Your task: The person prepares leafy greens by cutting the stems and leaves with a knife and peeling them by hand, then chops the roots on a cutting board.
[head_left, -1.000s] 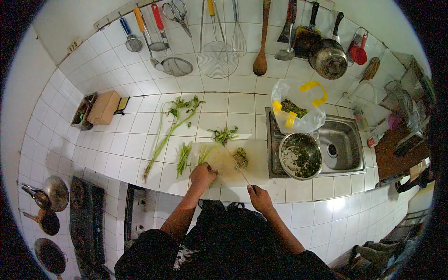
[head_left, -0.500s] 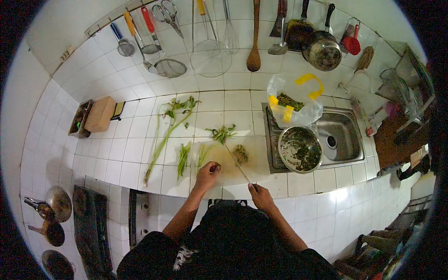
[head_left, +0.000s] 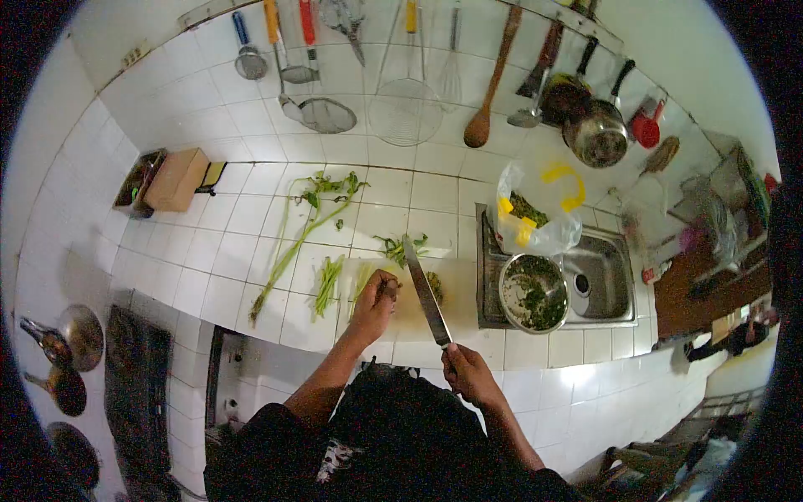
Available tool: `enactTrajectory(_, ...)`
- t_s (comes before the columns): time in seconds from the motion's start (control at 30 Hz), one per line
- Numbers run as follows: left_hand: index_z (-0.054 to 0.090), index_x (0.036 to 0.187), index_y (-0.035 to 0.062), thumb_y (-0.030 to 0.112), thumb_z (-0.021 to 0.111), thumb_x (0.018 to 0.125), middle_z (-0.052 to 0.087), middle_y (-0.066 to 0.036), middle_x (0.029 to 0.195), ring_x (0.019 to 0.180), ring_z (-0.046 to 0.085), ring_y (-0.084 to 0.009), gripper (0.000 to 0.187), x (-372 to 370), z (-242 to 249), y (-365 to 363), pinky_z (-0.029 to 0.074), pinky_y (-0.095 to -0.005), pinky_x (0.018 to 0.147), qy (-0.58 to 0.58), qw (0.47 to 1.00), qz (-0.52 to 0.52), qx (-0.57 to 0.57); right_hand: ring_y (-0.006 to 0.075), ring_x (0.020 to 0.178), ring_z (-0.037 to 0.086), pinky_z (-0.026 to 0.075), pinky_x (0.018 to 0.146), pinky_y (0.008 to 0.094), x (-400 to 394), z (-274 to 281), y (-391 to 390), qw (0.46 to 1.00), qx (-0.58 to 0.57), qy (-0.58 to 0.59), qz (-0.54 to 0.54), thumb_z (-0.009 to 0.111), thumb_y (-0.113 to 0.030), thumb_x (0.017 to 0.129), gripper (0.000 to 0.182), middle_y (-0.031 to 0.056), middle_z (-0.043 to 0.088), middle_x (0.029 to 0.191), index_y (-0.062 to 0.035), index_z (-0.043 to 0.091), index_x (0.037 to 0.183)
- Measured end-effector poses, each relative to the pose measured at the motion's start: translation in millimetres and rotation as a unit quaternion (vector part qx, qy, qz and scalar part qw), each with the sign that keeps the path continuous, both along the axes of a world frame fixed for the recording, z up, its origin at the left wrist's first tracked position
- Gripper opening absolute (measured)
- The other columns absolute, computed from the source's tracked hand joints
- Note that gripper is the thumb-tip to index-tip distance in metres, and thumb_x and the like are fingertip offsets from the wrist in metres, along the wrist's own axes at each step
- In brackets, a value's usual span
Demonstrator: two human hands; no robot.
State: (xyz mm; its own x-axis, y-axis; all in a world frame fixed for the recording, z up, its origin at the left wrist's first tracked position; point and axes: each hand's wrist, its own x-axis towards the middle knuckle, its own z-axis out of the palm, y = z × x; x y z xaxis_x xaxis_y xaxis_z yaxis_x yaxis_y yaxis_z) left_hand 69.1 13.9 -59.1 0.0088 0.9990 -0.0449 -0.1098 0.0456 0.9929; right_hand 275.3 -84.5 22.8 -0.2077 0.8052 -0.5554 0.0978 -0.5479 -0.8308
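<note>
My right hand (head_left: pixel 470 374) is closed on the handle of a long knife (head_left: pixel 427 289), its blade pointing up and away over a pale cutting board (head_left: pixel 410 325). My left hand (head_left: pixel 375 303) is closed at the board's left part, with a small dark piece at its fingertips that I cannot make out. Chopped bits (head_left: pixel 435 287) lie beside the blade, partly hidden by it. Leafy greens (head_left: pixel 395 249) are at the board's far edge. Cut green stems (head_left: pixel 329 285) lie left of my left hand, and long leafy stalks (head_left: pixel 294 247) lie farther left.
At the right, a metal bowl of chopped greens (head_left: pixel 534 293) stands by the sink (head_left: pixel 609 280). Behind it is a plastic bag with yellow handles (head_left: pixel 539 219). A brown box (head_left: pixel 176 179) stands at the back left. Utensils and pans hang on the wall.
The knife has turned, its broad blade now showing and its tip farther from me. My right hand has moved slightly nearer my body. The whole view has shifted and tilted.
</note>
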Motion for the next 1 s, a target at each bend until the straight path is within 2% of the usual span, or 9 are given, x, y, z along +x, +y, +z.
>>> enactTrajectory(0.07,0.048,0.096,0.0087,0.023,0.046,0.099,0.048,0.001,0.076,0.063,0.042,-0.0054,0.015,-4.7,15.2,-2.2,0.038,-0.0225,0.055,-0.062,0.996,-0.032,0.049,0.0057,0.045,0.034,0.028,0.039,0.0225,-0.9,10.3,3.1,1.0,-0.007,0.011,0.011,0.042,-0.045,0.099,0.038,-0.0035,0.042,0.06,-0.0092,0.049,0.085)
enactTrajectory(0.17,0.048,0.096,0.0082,0.025,0.046,0.1,0.049,0.0,0.076,0.063,0.042,-0.0056,0.017,-8.7,32.4,-5.4,0.039,-0.022,0.056,-0.108,0.992,-0.055,0.025,0.0049,0.045,0.033,0.027,0.038,0.0217,-6.3,23.4,4.2,0.999,0.005,0.007,0.031,0.041,-0.045,0.099,0.039,-0.0036,0.042,0.06,-0.0092,0.049,0.086)
enactTrajectory(0.27,0.048,0.096,0.0083,0.025,0.048,0.099,0.052,-0.001,0.078,0.064,0.043,-0.0059,0.017,-14.7,47.7,-6.6,0.039,-0.0213,0.058,-0.1,0.989,-0.078,0.075,0.0047,0.045,0.033,0.026,0.038,0.0212,-10.4,32.4,5.6,0.999,0.01,0.015,0.03,0.04,-0.045,0.099,0.039,-0.0037,0.042,0.06,-0.0089,0.049,0.087)
enactTrajectory(0.33,0.048,0.096,0.008,0.024,0.048,0.099,0.053,-0.001,0.079,0.064,0.043,-0.0059,0.016,-18.9,50.9,-4.6,0.039,-0.0213,0.059,-0.111,0.987,-0.082,0.086,0.0062,0.059,0.04,0.034,0.051,0.0225,-9.6,39.9,5.1,0.997,-0.053,0.047,0.024,0.048,-0.039,0.098,0.036,-0.0032,0.046,0.071,-0.0028,0.053,0.1)
enactTrajectory(0.37,0.049,0.095,0.0077,0.024,0.049,0.099,0.055,-0.001,0.079,0.064,0.042,-0.006,0.016,-20.2,52.4,-3.7,0.039,-0.0214,0.06,-0.122,0.984,-0.09,0.098,0.0062,0.059,0.04,0.034,0.051,0.0225,-11.9,42.6,4.5,0.997,-0.053,0.045,0.025,0.048,-0.039,0.098,0.036,-0.0032,0.046,0.071,-0.0028,0.053,0.1)
enactTrajectory(0.43,0.049,0.095,0.0077,0.024,0.049,0.099,0.056,-0.001,0.08,0.064,0.043,-0.0059,0.016,-24.4,56.7,-2.3,0.039,-0.0215,0.06,-0.119,0.984,-0.095,0.095,0.0052,0.047,0.033,0.026,0.041,0.0216,-15.9,46.8,5.1,0.998,0.012,0.022,0.049,0.041,-0.045,0.099,0.041,-0.0032,0.041,0.061,-0.0072,0.05,0.088)
enactTrajectory(0.63,0.051,0.094,0.0079,0.026,0.052,0.098,0.058,-0.001,0.08,0.064,0.043,-0.0057,0.019,-29.8,62.7,1.2,0.039,-0.022,0.061,-0.139,0.98,-0.114,0.082,0.0055,0.051,0.035,0.028,0.043,0.0214,-16.4,44.9,9.5,0.998,0.046,-0.004,0.052,0.043,-0.046,0.098,0.042,-0.0023,0.043,0.065,-0.0052,0.051,0.091)
enactTrajectory(0.8,0.052,0.092,0.0078,0.028,0.053,0.097,0.06,-0.001,0.081,0.066,0.044,-0.0057,0.021,-33.5,58.7,6.1,0.039,-0.0222,0.061,-0.145,0.98,-0.124,0.057,0.0055,0.052,0.036,0.029,0.044,0.0215,-17.2,42.9,13.4,0.998,0.043,0.018,0.05,0.044,-0.044,0.098,0.042,-0.0024,0.043,0.065,-0.0039,0.051,0.092)
enactTrajectory(1.0,0.055,0.092,0.0064,0.023,0.054,0.097,0.061,-0.001,0.079,0.066,0.047,-0.0055,0.017,-37.3,63.3,12.4,0.04,-0.0218,0.06,-0.079,0.987,-0.107,0.093,0.0053,0.052,0.037,0.03,0.044,0.0216,-17.6,40.8,18.6,0.997,0.044,-0.021,0.057,0.045,-0.043,0.098,0.041,-0.0025,0.043,0.065,-0.003,0.052,0.093)
